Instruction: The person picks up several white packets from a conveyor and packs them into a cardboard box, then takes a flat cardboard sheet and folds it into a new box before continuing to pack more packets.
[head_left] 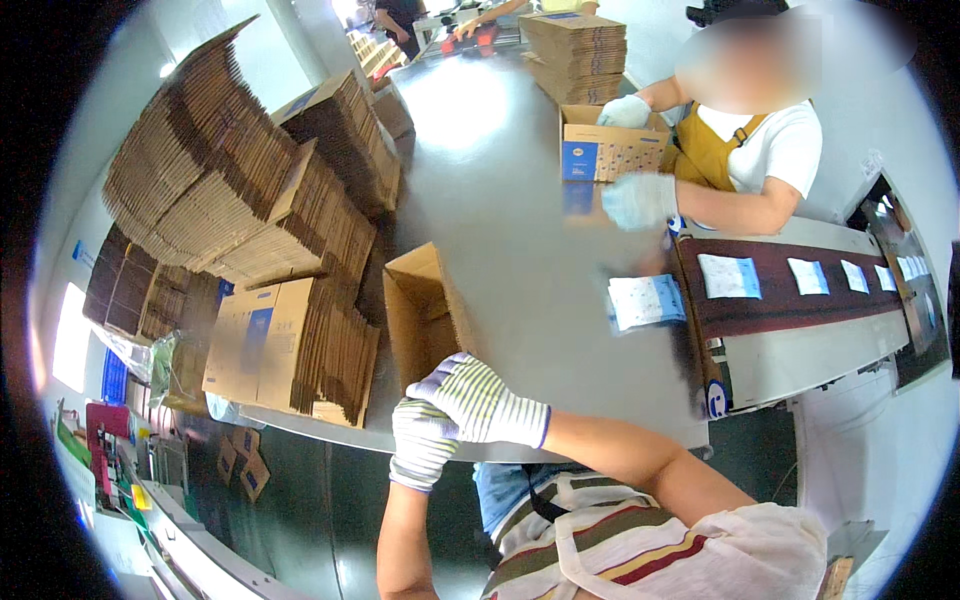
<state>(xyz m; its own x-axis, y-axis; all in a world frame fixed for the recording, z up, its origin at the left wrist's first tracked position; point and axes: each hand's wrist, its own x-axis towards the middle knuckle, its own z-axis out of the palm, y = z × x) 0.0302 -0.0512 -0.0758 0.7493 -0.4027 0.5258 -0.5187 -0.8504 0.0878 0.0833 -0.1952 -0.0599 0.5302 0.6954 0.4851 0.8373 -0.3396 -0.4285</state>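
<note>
Both my hands wear striped knit gloves and meet at the near edge of the grey table [520,230]. My right hand [478,400] lies curled over my left hand [420,445], whose fingers are hidden. They sit right at the near end of an open brown cardboard box [420,310] lying on the table. Whether either hand grips the box I cannot tell. A small stack of white and blue packets [645,300] lies to the right of the box.
Tall stacks of flattened cartons [250,200] fill the table's left side. Across the table a person in a yellow apron has gloved hands at a small brown and blue box [610,152]. A dark conveyor belt [780,305] on the right carries white packets. More cartons [578,50] are stacked at the far end.
</note>
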